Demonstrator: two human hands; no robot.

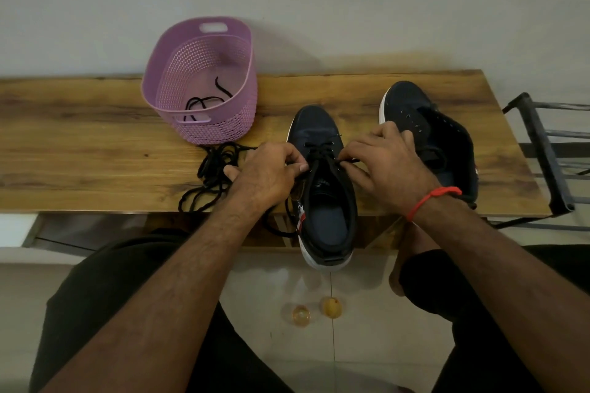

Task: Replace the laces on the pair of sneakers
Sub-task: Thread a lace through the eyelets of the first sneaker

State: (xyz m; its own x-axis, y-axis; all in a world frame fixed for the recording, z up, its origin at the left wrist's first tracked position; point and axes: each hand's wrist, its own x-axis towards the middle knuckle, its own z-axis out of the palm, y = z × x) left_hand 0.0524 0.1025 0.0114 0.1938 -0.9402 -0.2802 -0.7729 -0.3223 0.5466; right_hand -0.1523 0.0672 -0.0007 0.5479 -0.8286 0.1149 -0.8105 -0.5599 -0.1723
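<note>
A dark navy sneaker [322, 201] with a white sole stands on the wooden bench [95, 150], its heel hanging over the front edge. A black lace [322, 150] crosses its lower eyelets. My left hand [268, 175] pinches the lace at the shoe's left side, and my right hand [386, 163] pinches the lace end at the right side. The second navy sneaker [431, 131] lies tilted behind my right hand, with bare eyelets. A loose tangle of black lace [214, 175] lies on the bench left of my left hand.
A purple perforated basket [198, 83] stands at the back of the bench with another black lace [204, 102] inside. A black metal rack [549, 156] stands off the bench's right end. Two small amber objects [316, 311] lie on the tiled floor between my knees.
</note>
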